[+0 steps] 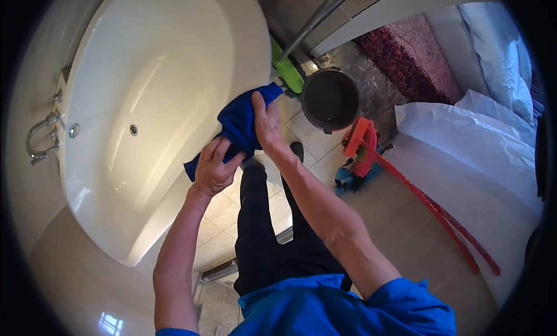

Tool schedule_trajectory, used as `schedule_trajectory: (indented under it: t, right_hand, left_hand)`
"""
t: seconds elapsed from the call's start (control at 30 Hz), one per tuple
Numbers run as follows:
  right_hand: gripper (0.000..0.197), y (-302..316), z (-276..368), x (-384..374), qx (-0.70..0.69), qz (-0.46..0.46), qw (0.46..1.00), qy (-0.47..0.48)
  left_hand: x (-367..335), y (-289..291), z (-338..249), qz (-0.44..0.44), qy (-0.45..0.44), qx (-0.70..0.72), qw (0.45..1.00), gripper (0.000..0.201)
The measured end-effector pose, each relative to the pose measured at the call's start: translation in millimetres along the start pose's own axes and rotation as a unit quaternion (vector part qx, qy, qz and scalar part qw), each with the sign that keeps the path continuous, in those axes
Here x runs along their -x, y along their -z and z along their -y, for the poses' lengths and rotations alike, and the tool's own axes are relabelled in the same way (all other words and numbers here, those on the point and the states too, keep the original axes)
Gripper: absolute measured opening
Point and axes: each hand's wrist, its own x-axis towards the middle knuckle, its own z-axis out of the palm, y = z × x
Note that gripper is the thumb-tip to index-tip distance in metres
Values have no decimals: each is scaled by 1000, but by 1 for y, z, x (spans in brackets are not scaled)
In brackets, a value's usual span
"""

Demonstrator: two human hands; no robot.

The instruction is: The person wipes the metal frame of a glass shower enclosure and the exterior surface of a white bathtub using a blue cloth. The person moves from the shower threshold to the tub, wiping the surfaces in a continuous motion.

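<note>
Gripping a blue cloth (237, 124) with both bare hands, out in front of the body and across the near edge of a white oval bathtub (125, 179) as seen from above. Pinching the lower left part of it in the left hand (213, 172), with fingers bent over the fabric and thumb set opposite, toward the right. Clasping the upper right part in the right hand (267, 126), with thumb laid along the near face and the other fingers mostly hidden. Bunched and creased between the two grips, with one loose corner jutting left past the left fingers and another reaching up beyond the right thumb. Impossible to tell whether touching the tub with the fabric or merely overlapping it in view.

Beyond the left hand, at the tub's far left side, a curved chrome tap (42, 133); in the basin, a round drain (134, 129). Up and to the right of the right hand, a dark round bucket (331, 122) on the pale floor tiles (223, 211), just beside a green brush head (288, 73) on a metal pole (319, 17). Near the bucket, a red mop frame (358, 138), with red handles (432, 207) slanting toward the lower right.
</note>
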Motion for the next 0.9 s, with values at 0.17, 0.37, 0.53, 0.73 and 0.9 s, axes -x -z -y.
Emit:
schedule_trajectory:
  t: [0.17,0.37,0.53,0.73,0.9]
  right_hand:
    - [67,-7,-4,4,-53,-26,998,2]
    - [69,-8,2,11,-22,-58,998,-6]
    - [71,-19,-5,14,-31,-107,994,-1]
    - [66,-27,-19,17,-161,-95,981,52]
    - [69,-22,-25,11,-252,-41,967,24]
  left_hand:
    - [3,-1,0,-5,-4,-17,1000,32]
    - [2,-3,2,-20,-22,-18,999,31]
    - [3,-4,3,-31,-22,-13,999,26]
    - [-2,-1,4,-55,-27,20,998,25]
    - [-7,1,2,-61,-35,55,996,26]
